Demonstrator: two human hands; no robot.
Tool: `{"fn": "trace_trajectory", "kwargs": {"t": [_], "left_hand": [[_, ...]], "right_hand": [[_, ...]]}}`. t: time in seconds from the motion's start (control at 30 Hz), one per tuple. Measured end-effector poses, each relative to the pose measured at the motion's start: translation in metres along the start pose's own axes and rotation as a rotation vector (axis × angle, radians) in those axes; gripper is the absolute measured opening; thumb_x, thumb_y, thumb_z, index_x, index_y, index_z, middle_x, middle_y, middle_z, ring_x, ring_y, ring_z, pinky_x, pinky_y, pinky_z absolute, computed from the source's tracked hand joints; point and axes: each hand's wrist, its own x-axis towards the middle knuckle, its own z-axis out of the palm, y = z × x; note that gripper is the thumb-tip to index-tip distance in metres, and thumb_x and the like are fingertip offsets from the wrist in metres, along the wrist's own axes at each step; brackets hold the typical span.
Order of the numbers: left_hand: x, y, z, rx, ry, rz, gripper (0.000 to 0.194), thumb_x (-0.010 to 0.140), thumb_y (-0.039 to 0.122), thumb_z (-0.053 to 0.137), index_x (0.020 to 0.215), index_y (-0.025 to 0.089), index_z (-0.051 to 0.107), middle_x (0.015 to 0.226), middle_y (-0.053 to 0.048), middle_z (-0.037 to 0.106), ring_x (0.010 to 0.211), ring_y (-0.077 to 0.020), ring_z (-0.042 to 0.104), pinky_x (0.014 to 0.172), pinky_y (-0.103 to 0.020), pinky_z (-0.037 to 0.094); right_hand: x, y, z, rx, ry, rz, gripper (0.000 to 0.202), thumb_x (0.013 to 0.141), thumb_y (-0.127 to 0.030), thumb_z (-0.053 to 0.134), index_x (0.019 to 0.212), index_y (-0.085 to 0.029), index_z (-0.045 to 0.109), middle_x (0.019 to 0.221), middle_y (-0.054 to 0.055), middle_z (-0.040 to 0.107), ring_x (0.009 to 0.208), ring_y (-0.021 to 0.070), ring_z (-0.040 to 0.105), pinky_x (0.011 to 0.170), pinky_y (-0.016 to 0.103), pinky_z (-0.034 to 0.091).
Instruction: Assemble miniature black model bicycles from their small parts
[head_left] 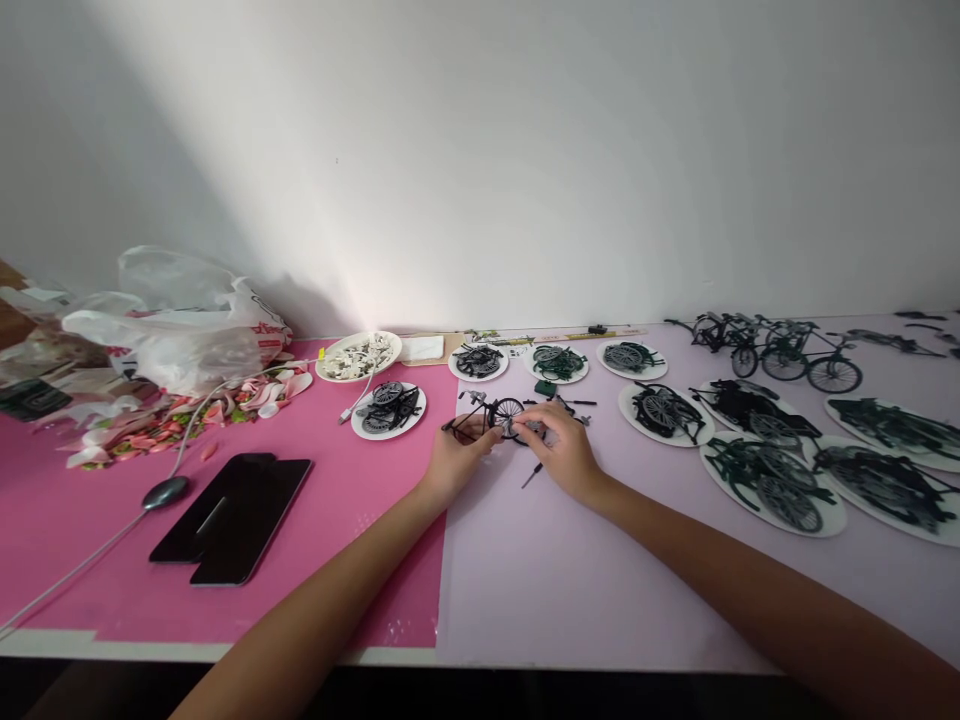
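Note:
Between my two hands is a small black model bicycle [480,412] with one spoked wheel [508,410] showing. My left hand [457,455] is closed around the frame's lower left part. On the right side, the fingertips of my right hand [559,440] pinch at the wheel; whether they also hold a tiny part is hidden. A small screwdriver [532,475] lies on the table just below my hands. Behind my right hand sit a dark green piece [546,387] and a few thin black parts [583,402].
Plates of black and green bicycle parts stand behind and right, including one plate [832,515]. Assembled model bicycles [787,355] stand at the back right. To the left are two phones [255,520], a cable puck [166,492], petals [187,425] and a plastic bag [187,330].

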Motion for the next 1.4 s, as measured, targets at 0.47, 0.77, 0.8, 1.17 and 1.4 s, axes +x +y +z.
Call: {"fn": "trace_trajectory", "kwargs": {"t": [0.47,0.77,0.8,1.17,1.4], "left_hand": [[0.0021,-0.0028,-0.0020,0.101,0.005,0.097,0.031,0.073,0.044,0.083,0.084,0.017,0.074,0.075,-0.004,0.073,0.066,-0.0167,0.062,0.063,-0.027,0.048],[0.0034,-0.0012,-0.0033,0.072,-0.042,0.060,0.029,0.074,0.044,0.082,0.084,0.017,0.075,0.077,-0.005,0.074,0.071,-0.0191,0.065,0.065,-0.029,0.050],[0.0032,-0.0003,-0.0033,0.085,-0.038,0.070,0.028,0.075,0.043,0.082,0.083,0.017,0.075,0.077,-0.005,0.074,0.070,-0.0188,0.064,0.065,-0.028,0.049],[-0.0001,-0.0024,-0.0045,0.237,0.061,0.252,0.028,0.079,0.041,0.080,0.087,0.016,0.074,0.085,-0.006,0.075,0.077,-0.0185,0.067,0.071,-0.027,0.053],[0.0003,-0.0048,-0.0074,0.289,0.058,0.310,0.023,0.083,0.038,0.078,0.094,0.018,0.078,0.091,-0.006,0.078,0.079,-0.0183,0.071,0.070,-0.026,0.055]], "right_hand": [[0.0013,-0.0009,0.0006,0.064,0.028,-0.019,0.006,0.094,-0.022,0.070,0.092,-0.026,0.074,0.101,0.007,0.080,0.100,0.0254,0.074,0.095,0.049,0.058],[-0.0008,0.0005,0.0002,0.081,-0.004,0.028,0.005,0.095,-0.024,0.068,0.094,-0.025,0.073,0.105,0.008,0.080,0.093,0.0241,0.073,0.071,0.039,0.059],[-0.0004,0.0002,0.0002,0.078,0.004,0.018,0.005,0.095,-0.023,0.068,0.093,-0.025,0.073,0.105,0.008,0.080,0.094,0.0240,0.073,0.073,0.039,0.059],[0.0010,-0.0005,-0.0008,0.009,0.027,0.043,0.004,0.094,-0.023,0.068,0.093,-0.026,0.071,0.091,0.005,0.075,0.090,0.0244,0.065,0.083,0.043,0.055],[0.0002,0.0009,-0.0002,0.008,0.012,0.106,0.006,0.095,-0.028,0.067,0.091,-0.025,0.069,0.089,0.006,0.074,0.085,0.0239,0.062,0.080,0.042,0.054]]}}
